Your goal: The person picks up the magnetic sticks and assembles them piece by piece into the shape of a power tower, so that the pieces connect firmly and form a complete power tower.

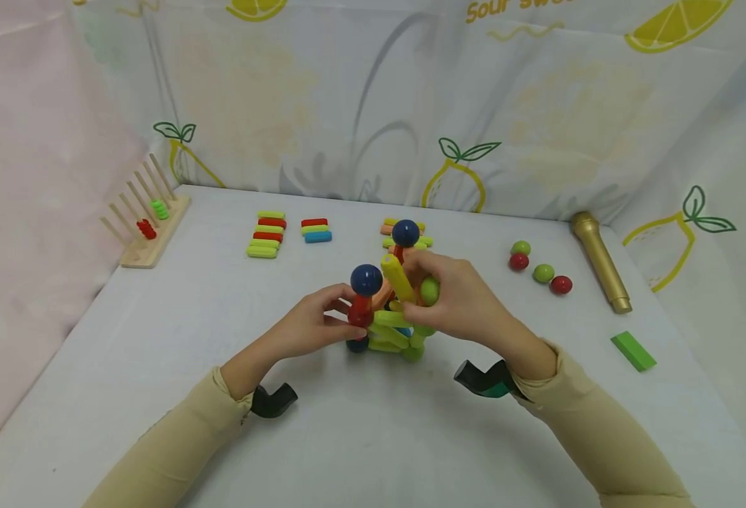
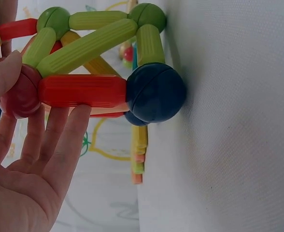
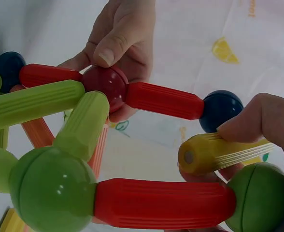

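Observation:
A magnetic stick-and-ball frame [image 1: 390,331] stands on the table between both hands, built of coloured rods and balls. My left hand [image 1: 312,321] holds its red ball [image 2: 21,92] between thumb and fingers. From that ball, a red rod [image 2: 84,91] runs down to a dark blue ball [image 2: 156,93] at the tabletop, and another rises to a blue ball [image 1: 366,280]. My right hand [image 1: 458,293] pinches a loose-ended yellow rod [image 3: 200,153], beside a green ball [image 3: 260,198] on top of a red rod [image 3: 163,203]. Some fingers of the right hand are hidden behind these pieces.
Short rods lie in rows at the back, one group [image 1: 267,235] left, another [image 1: 315,231] nearer the middle. A wooden peg rack [image 1: 151,243] stands far left. On the right are loose balls [image 1: 543,274], a gold microphone [image 1: 601,262] and a green block [image 1: 633,351].

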{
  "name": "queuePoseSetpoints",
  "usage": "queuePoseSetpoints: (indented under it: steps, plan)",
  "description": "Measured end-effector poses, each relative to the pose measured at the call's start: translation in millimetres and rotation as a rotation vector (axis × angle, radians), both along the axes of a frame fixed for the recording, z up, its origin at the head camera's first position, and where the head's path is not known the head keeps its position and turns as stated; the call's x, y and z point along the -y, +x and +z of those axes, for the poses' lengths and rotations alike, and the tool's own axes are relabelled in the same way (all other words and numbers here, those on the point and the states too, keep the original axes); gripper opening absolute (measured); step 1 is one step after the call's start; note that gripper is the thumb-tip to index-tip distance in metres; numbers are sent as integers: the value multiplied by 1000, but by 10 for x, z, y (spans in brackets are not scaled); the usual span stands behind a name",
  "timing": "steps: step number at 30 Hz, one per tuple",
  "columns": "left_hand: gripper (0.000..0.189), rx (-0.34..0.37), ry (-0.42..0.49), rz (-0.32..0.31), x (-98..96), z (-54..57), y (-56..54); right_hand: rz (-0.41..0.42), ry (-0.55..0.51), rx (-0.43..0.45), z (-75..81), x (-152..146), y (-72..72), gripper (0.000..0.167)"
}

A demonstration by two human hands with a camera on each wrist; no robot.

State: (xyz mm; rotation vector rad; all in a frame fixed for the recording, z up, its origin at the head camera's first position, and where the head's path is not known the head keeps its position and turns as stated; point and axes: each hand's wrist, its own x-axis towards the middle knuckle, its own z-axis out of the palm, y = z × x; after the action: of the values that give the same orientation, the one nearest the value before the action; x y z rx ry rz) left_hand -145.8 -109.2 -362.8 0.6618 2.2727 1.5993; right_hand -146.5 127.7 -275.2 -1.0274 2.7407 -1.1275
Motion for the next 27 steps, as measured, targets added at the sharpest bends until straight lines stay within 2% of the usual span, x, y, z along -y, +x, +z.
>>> queuePoseSetpoints:
  steps: [5, 8, 14, 18, 23, 27]
  plan:
    - [42, 4, -4, 2, 3, 3, 1, 24, 70, -40, 24, -3, 1, 29]
    - [42, 3, -7, 3, 0, 0, -1, 41, 91, -57, 39, 1, 1, 24]
    - [41, -3, -10, 1, -6, 10, 1, 44, 148, -43, 68, 5, 6, 27]
    - [34, -39, -24, 10, -6, 46, 11, 44, 184, -45, 78, 6, 5, 28]
    - [27, -90, 37, 26, -6, 102, 11, 61, 193, -58, 87, 9, -7, 21]
    - [24, -81, 59, 30, -10, 134, 12, 71, 178, -52, 84, 6, -16, 24]
